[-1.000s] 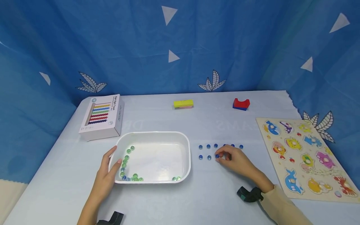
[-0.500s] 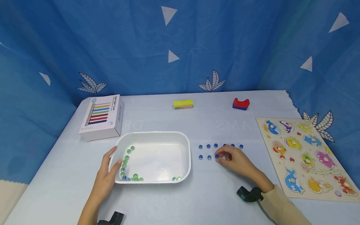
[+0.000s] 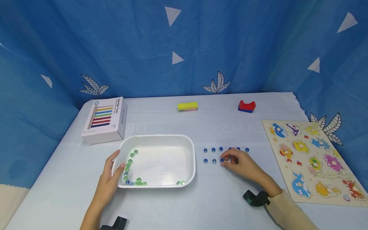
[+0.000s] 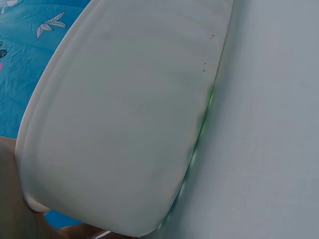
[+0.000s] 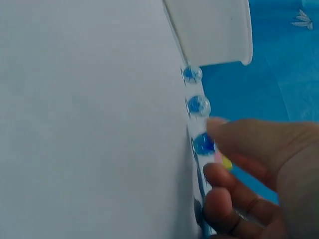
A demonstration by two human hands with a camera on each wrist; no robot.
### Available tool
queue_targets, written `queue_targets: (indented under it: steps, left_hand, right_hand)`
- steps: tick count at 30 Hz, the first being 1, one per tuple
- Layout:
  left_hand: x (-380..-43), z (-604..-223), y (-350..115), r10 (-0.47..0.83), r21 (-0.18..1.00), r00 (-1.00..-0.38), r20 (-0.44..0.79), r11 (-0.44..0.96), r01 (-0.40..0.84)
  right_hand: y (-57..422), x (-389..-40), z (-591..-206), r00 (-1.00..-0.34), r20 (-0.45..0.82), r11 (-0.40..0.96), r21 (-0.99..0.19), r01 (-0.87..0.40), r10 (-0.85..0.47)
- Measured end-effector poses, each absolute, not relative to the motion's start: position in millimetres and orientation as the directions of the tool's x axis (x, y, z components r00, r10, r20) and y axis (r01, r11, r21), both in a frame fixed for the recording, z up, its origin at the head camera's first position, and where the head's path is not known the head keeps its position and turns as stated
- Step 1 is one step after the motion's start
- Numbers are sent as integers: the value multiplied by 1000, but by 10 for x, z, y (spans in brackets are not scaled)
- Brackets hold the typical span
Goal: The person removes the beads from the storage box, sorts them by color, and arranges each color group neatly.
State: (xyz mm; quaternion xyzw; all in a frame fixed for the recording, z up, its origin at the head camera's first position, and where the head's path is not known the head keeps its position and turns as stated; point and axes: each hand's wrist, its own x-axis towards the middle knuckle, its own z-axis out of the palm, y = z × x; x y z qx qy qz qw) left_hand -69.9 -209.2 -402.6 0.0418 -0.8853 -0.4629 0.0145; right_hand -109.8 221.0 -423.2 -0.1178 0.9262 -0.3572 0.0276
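At its left end, a white rectangular tray (image 3: 157, 136) is held by my left hand (image 3: 105, 182), the thumb over the rim. Green marbles (image 3: 128, 165) lie along the tray's left side and near edge, a few blue ones among them. To the right of the tray, my right hand (image 3: 241, 163) pinches a blue glass marble (image 5: 203, 144) down at the tablecloth. This marble continues a near row with two other blue marbles (image 3: 205, 160). Behind it runs a longer row of blue marbles (image 3: 213, 149), partly covered by the right hand.
A white box (image 3: 104, 119) picturing coloured bead rows stands at the back left. Yellow and pink blocks (image 3: 187, 106) lie at the back middle, red and blue blocks (image 3: 246, 106) farther right. A sea-animal puzzle board (image 3: 307, 166) covers the right side. A blue curtain (image 3: 184, 41) hangs behind.
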Motion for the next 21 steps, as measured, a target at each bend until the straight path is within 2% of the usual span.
queue_targets:
  steps: [4,10,15,21]
  left_hand:
    - [-688,-4007,-2139,-24,807,-999,-40,589,-47]
    - [-602,-4024,-2287,175,829,-976,-128,559,-9]
    - [-578,-4054,-2331,159,773,-983,-89,633,32]
    - [-598,-4078,-2313,143,816,-990,18,570,97]
  right_hand:
    - [2259,-1094,-4153,-977,20,696,-698,-166,-213]
    - [2306,-1072,-4054,-982,79,663,-727,-176,-173]
    - [2319,-1063,-4062,-977,111,652,-731,-204,-182]
    - [2309,-1059,-4062,-977,82,650,-735,-193,-197]
